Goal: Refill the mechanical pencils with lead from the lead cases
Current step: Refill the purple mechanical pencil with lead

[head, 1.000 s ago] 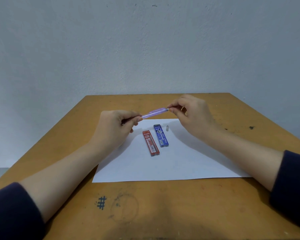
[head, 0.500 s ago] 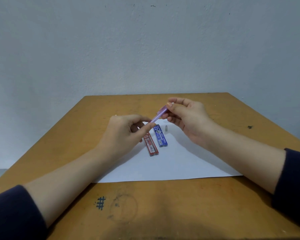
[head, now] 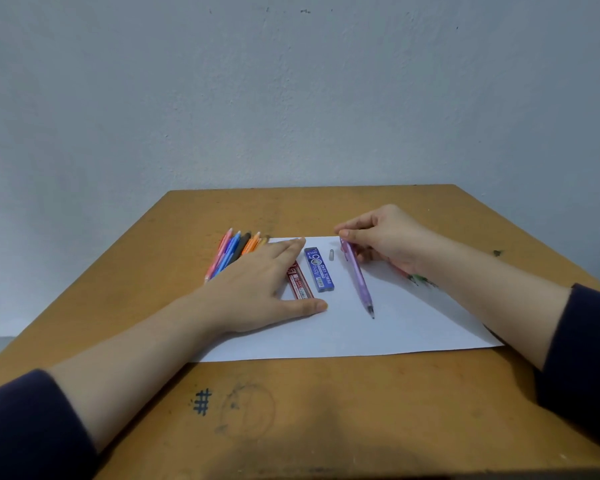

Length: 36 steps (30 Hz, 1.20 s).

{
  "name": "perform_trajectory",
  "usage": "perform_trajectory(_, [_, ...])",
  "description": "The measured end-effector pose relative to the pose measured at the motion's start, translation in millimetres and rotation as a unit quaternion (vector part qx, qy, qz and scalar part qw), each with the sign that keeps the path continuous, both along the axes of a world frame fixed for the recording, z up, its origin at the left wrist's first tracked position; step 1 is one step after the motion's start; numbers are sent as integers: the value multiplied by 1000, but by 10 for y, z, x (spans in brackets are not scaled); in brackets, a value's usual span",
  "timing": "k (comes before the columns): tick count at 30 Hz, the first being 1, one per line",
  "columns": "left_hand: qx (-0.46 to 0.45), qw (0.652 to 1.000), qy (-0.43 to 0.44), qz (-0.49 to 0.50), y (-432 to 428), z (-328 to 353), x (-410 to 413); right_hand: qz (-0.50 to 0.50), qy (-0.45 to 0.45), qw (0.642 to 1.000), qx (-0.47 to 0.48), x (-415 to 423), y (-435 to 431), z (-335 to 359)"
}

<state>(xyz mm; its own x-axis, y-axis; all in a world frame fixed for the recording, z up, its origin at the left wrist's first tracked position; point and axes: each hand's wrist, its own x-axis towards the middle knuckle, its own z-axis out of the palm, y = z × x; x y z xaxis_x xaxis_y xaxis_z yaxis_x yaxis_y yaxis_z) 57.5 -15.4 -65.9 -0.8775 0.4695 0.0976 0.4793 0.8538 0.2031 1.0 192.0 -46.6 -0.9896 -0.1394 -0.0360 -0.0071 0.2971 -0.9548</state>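
purple mechanical pencil (head: 358, 277) lies on the paper (head: 378, 337), right of the blue lead case (head: 319, 270). right hand (head: 387, 237) pinches its rear end. left hand (head: 257, 284), fingers straight and thumb spread, rests over the red lead case (head: 301, 285). step in hand, judged: lead case selection. next: grip one case and open it.

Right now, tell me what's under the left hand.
Left hand partly covers the red plastic lead case and the bunch of coloured mechanical pencils; anything else beneath is hidden.
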Motion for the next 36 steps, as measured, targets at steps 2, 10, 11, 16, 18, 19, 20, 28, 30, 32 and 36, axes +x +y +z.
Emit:
perform_trajectory(2, [-10,1000,-13,6,-9,9,-9,-10,15,1000,25,-23,-6,-28])
perform_trajectory(10, [-16,1000,-21,14,-30,18,-35,-54,54,989,124,-122,15,-172])
perform_trajectory(11, [-17,1000,-17,15,-38,10,-44,-53,59,989,128,-124,12,-174])
perform_trajectory(16, [-46,999,6,11,-62,-25,-85,-50,73,983,158,-134,9,-197])
perform_trajectory(18, [-59,998,4,18,-57,-19,-83,-49,77,982,165,-134,14,-197])
perform_trajectory(19, [-63,998,4,20,-56,-14,-80,-48,77,982,165,-133,16,-196])
perform_trajectory(20, [-66,998,6,22,-57,-13,-79,-48,78,982,164,-131,18,-196])
perform_trajectory(28, [-43,999,20,20,-87,-3,-84,-57,146,978,138,-115,8,-152])
perform_trajectory(30, [-37,999,22,22,-85,1,-76,-24,172,978,119,-73,-14,-116])
perform_trajectory(32, [-37,999,21,26,-79,4,-71,32,200,969,142,-32,-40,-83])
perform_trajectory(36, [-51,998,3,26,-78,-4,-68,141,249,906,312,17,-71,-83])
